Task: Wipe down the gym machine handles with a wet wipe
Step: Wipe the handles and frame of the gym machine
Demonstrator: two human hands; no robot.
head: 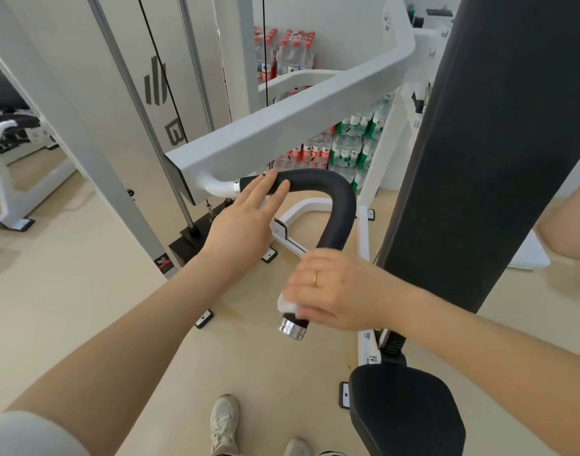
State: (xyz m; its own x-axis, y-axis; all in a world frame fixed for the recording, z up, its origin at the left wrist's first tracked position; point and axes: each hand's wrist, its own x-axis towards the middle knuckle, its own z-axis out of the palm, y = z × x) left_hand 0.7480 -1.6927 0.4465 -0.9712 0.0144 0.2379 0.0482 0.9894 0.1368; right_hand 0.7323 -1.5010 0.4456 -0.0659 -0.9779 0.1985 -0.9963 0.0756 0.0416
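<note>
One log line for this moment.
left hand: fingers rest on handle top | right hand: grips wet wipe around lower end | wiping

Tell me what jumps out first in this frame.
The curved black handle at centre, hanging off the white machine arm. The right hand grips its lower end through a white wet wipe, just above the chrome end cap; the left hand rests straight fingers on the upper stretch.
</note>
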